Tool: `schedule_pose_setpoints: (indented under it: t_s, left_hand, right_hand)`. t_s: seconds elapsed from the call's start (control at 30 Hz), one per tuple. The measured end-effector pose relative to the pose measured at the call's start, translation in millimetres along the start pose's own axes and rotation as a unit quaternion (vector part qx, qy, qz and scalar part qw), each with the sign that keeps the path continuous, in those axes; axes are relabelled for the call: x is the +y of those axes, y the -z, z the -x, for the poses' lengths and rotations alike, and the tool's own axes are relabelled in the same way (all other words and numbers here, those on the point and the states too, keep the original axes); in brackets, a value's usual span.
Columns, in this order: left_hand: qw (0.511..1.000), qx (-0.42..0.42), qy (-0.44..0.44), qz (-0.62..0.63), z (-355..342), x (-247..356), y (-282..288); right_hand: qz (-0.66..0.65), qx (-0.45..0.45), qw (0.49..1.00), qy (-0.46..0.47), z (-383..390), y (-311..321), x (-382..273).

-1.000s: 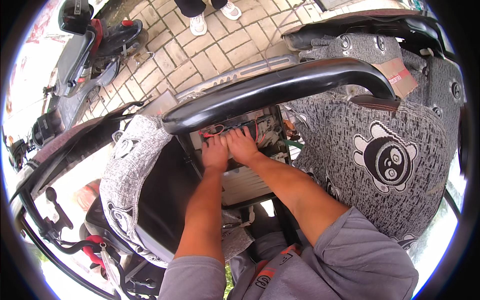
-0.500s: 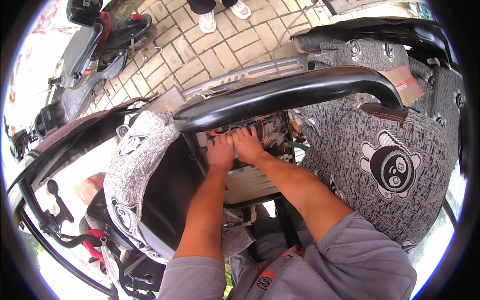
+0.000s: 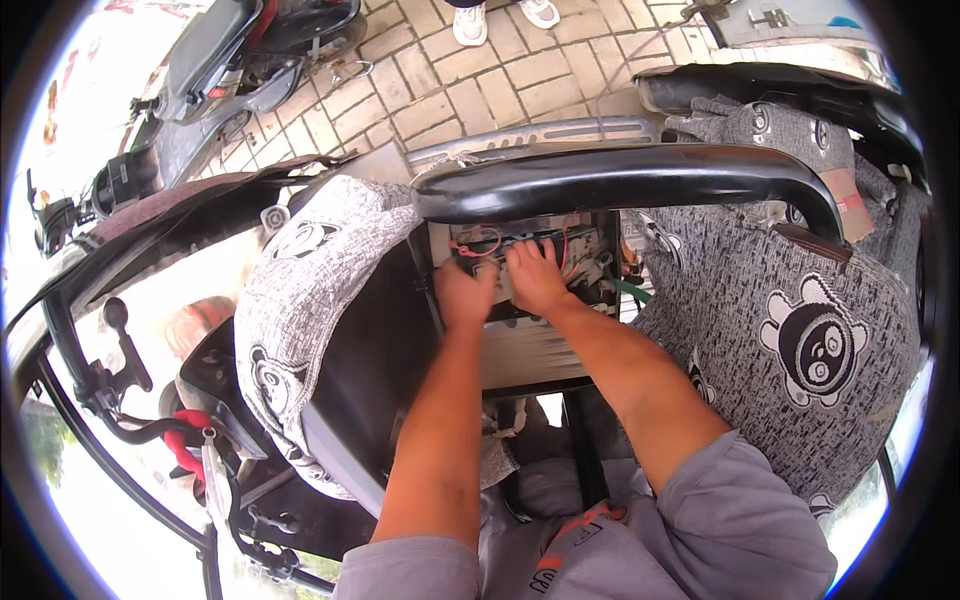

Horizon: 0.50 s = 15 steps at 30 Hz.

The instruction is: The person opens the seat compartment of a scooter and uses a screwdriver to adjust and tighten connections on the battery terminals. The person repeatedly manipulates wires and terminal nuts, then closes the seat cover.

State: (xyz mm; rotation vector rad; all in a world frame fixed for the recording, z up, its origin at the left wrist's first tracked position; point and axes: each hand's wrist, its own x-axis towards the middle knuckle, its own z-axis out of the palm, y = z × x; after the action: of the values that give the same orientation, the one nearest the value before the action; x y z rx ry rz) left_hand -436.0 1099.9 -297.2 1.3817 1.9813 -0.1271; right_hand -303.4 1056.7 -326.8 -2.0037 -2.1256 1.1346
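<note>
Both my hands are inside an open compartment that holds a pale ribbed box with wires along its top. My left hand is blurred by motion at the left of the compartment, just below a red wire; its fingers are unclear. Beside it, my right hand has its fingers bent and close together over dark cabling at the far side. Whatever lies under those fingertips is hidden. Another thin red wire rises right of that hand.
A thick black curved bar spans the compartment's far side. Patterned grey covers drape a seat at left and a seat at right. Handlebars stand lower left. Beyond are a parked scooter and a person's shoes on paving.
The view has shifted, so the scene sits further right. My hands were pressed together before; now my left hand has drawn back toward me, apart from my right, exposing more red wire.
</note>
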Motion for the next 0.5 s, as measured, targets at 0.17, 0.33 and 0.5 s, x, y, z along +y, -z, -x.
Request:
schedule_pose_setpoints:
  t_s: [0.17,0.33,0.5]
  left_hand:
    - [0.711,-0.147,0.386,0.569,-32,-71,-51]
    - [0.618,-0.354,0.451,0.538,-49,-35,-14]
    - [0.641,-0.329,0.465,0.514,-57,-38,-40]
  right_hand:
    - [-0.012,0.035,0.999,0.023,-1,-5,-10]
    - [0.021,0.031,0.999,0.003,-3,-9,-5]
    - [-0.002,0.026,1.000,-0.011,2,-8,-4]
